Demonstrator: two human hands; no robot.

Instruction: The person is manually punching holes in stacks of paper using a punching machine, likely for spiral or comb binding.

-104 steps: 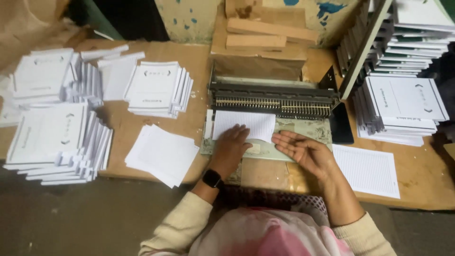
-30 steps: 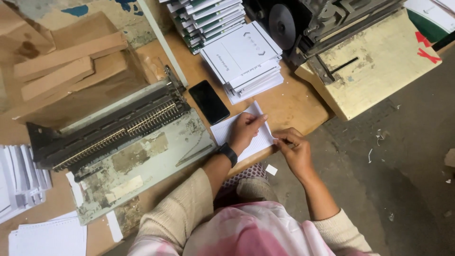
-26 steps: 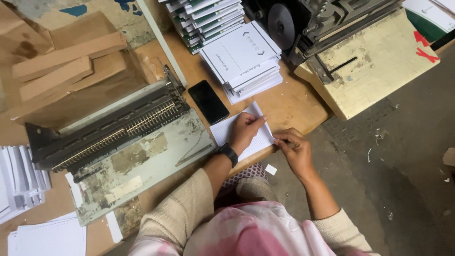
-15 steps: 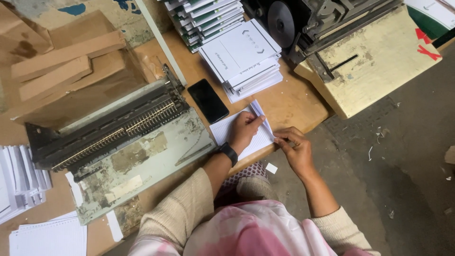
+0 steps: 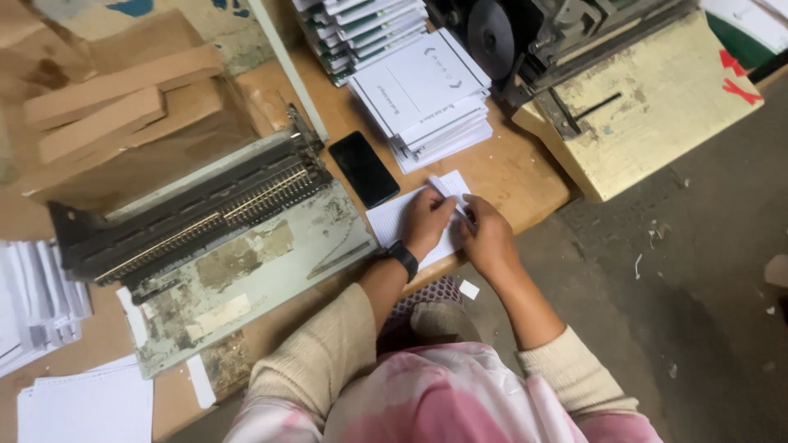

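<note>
We are looking down at our two hands working at the edge of a wooden desk (image 5: 525, 168). Our left hand (image 5: 427, 220) is lying on a small stack of white lined paper (image 5: 392, 221) and is wearing a black watch (image 5: 403, 259) on the wrist. Its grip is closing on the top sheets near the far corner of the stack. Our right hand (image 5: 486, 238) is sitting just beside the left one, at the right edge of the same stack. Its fingers are curling together and pinching the edge of the paper. The stack is lying flat on the desk, right at the near edge, close to our body.

A black phone (image 5: 364, 169) is lying just beside the paper, face up with a dark screen. Behind the phone and the paper, a pile of white booklets (image 5: 423, 94) is sitting on the desk. To the left, a big old metal punching machine (image 5: 213, 230) is taking up a lot of the desk. It is looking worn and scratched. Brown cardboard pieces (image 5: 107, 107) are lying behind it. More white sheets (image 5: 86, 406) are lying at the lower left corner. On the right, another heavy machine (image 5: 607, 74) is standing near the desk.

We are wearing cream sleeves and pink clothes.
</note>
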